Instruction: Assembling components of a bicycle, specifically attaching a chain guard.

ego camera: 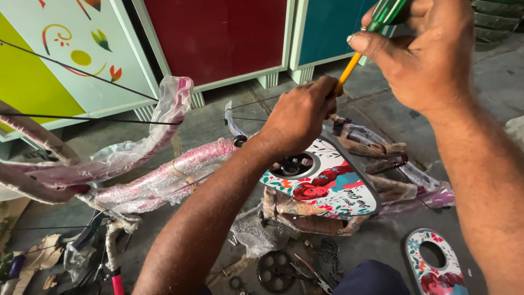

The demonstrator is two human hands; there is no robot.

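Right hand (431, 52) clenched on a green-handled, yellow-shafted screwdriver (360, 46), left hand (297, 117) gripping its tip against a floral-printed chain guard (333, 188); a slip could jab the fingers.

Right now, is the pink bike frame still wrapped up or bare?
Wrapped. Clear plastic film covers the pink bike frame, bunched and crinkled along its tubes, and brown paper wrap covers the tubes near the colourful chain guard.

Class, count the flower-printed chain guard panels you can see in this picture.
2. One panel sits on the wrapped bicycle frame under the left hand; another panel lies on the floor, bottom right. More may be hidden.
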